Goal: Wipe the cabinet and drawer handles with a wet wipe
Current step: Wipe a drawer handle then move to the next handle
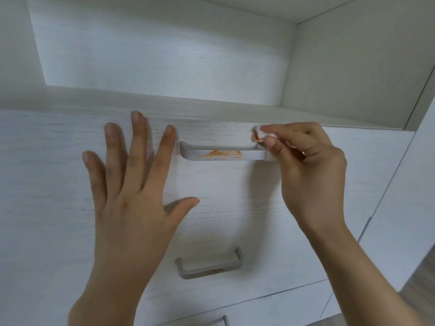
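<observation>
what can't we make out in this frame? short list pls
- Right end of the top handle: covered by the right hand and wet wipe, head view.
- Bottom handle: cut off by the lower frame edge.
- Wipe's size: mostly hidden inside the fingers.

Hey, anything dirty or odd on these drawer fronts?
Yes. An orange smear sits on the top drawer handle, and a smaller one on the lower handle. The wet wipe pinched in the right hand already shows orange.
</observation>
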A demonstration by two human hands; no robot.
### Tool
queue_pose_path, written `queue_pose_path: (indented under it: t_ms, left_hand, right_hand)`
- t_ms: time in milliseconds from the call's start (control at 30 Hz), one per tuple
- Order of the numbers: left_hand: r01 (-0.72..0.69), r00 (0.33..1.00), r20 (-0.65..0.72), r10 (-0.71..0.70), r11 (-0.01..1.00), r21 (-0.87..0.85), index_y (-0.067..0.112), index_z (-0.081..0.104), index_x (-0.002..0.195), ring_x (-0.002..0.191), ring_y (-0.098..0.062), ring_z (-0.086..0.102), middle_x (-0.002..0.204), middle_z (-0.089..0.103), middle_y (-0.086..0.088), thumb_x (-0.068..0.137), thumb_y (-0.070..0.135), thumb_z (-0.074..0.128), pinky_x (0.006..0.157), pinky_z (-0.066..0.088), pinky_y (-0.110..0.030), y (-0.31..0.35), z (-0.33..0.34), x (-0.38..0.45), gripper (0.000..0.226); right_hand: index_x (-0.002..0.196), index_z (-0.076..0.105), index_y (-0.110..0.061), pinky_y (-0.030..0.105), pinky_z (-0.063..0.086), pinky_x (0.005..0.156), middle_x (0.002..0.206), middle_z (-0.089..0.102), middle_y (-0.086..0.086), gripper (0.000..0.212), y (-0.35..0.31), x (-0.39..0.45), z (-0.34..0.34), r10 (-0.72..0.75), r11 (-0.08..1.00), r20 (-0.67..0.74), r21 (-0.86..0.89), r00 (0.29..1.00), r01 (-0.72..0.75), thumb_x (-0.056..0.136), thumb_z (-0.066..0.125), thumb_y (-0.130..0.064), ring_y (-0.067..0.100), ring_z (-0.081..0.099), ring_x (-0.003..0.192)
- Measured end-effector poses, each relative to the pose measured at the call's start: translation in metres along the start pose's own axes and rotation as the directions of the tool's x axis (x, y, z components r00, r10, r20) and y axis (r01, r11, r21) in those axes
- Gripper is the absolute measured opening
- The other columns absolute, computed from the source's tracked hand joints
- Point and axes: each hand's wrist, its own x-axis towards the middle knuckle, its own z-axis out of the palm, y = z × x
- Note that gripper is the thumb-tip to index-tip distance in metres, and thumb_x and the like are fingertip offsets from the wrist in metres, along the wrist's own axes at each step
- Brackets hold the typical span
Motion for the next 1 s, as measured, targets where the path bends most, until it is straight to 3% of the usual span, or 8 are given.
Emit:
queue_pose_path:
  t_ms: [200,300,467,600,733,833,933,1000]
  left_hand:
    - [-0.005,1.0,0.017,0.005,1.0,0.002,0.02,0.015,0.151,0.143,-0.022,-0.013,0.158,-0.001,-0.006,0.069,0.05,0.062,0.114,-0.015,-0.04,-0.001,0.001,0.0,0.098]
    - [-0.005,1.0,0.009,0.005,1.0,-0.004,0.019,0.019,0.15,0.144,-0.026,-0.01,0.158,0.001,-0.007,0.069,0.048,0.063,0.114,-0.014,-0.04,-0.002,0.0,-0.001,0.097]
    - [-0.006,1.0,0.003,0.006,1.0,0.002,0.019,0.018,0.15,0.144,-0.03,-0.008,0.158,0.0,-0.006,0.068,0.047,0.068,0.114,-0.015,-0.041,-0.002,0.001,-0.001,0.1]
    - [-0.008,1.0,-0.016,0.008,1.0,0.001,0.018,0.019,0.149,0.143,-0.034,-0.005,0.157,0.002,-0.008,0.069,0.05,0.062,0.114,-0.014,-0.041,-0.001,0.001,0.0,0.096]
    - [-0.005,1.0,-0.022,0.006,1.0,0.012,0.017,0.021,0.149,0.142,-0.034,-0.005,0.157,0.003,-0.008,0.067,0.048,0.068,0.114,-0.014,-0.041,-0.001,0.001,0.0,0.1]
    - [-0.014,1.0,-0.02,0.015,1.0,0.019,0.018,0.021,0.15,0.143,-0.034,-0.004,0.157,0.003,-0.007,0.067,0.045,0.07,0.114,-0.012,-0.043,-0.001,0.0,-0.001,0.1]
    - [-0.018,0.999,-0.028,0.019,0.999,0.033,0.017,0.021,0.149,0.143,-0.035,-0.002,0.157,0.003,-0.008,0.066,0.044,0.073,0.113,-0.007,-0.048,-0.001,0.001,-0.001,0.102]
    - [-0.016,1.0,-0.027,0.017,0.999,0.029,0.017,0.02,0.15,0.143,-0.034,-0.002,0.156,0.002,-0.008,0.066,0.044,0.073,0.114,-0.007,-0.049,-0.001,0.0,-0.002,0.102]
  right_hand:
    - [0.094,0.073,-0.02,0.003,0.041,0.074,0.088,0.061,-0.009,0.017,0.001,-0.003,-0.002,0.003,0.993,-0.032,-0.118,0.999,-0.007,0.088,0.063,-0.008,-0.002,0.058,0.082]
    - [0.094,0.071,-0.027,0.005,0.042,0.07,0.092,0.063,-0.009,0.016,-0.002,-0.002,0.0,0.113,0.994,-0.131,0.004,0.985,-0.114,0.089,0.063,-0.013,-0.005,0.058,0.078]
    - [0.091,0.068,-0.034,0.006,0.043,0.076,0.099,0.065,-0.012,0.021,-0.005,-0.021,0.006,0.248,0.954,-0.048,0.185,0.967,-0.236,0.091,0.06,-0.015,-0.004,0.061,0.09]
    - [0.088,0.07,-0.033,0.004,0.043,0.069,0.092,0.064,-0.011,0.018,-0.013,-0.03,0.009,0.158,0.973,-0.173,0.194,0.972,-0.124,0.087,0.065,-0.016,-0.004,0.061,0.082]
    - [0.097,0.072,-0.019,0.005,0.042,0.069,0.087,0.057,-0.009,0.014,-0.018,-0.043,0.025,-0.028,1.0,-0.245,-0.014,0.969,0.025,0.086,0.067,-0.014,-0.002,0.058,0.077]
    - [0.099,0.072,-0.018,0.005,0.042,0.068,0.086,0.056,-0.01,0.015,-0.017,-0.043,0.03,0.01,0.999,-0.324,0.033,0.946,0.0,0.086,0.068,-0.013,-0.003,0.056,0.074]
    - [0.099,0.072,-0.017,0.005,0.043,0.068,0.086,0.058,-0.006,0.016,-0.022,-0.046,0.031,-0.093,0.995,-0.278,-0.044,0.956,0.085,0.084,0.069,-0.011,0.002,0.057,0.072]
    - [0.097,0.071,-0.022,0.005,0.042,0.064,0.083,0.057,-0.008,0.015,-0.024,-0.043,0.029,-0.004,0.997,-0.334,0.069,0.943,0.029,0.084,0.07,-0.016,0.0,0.057,0.07]
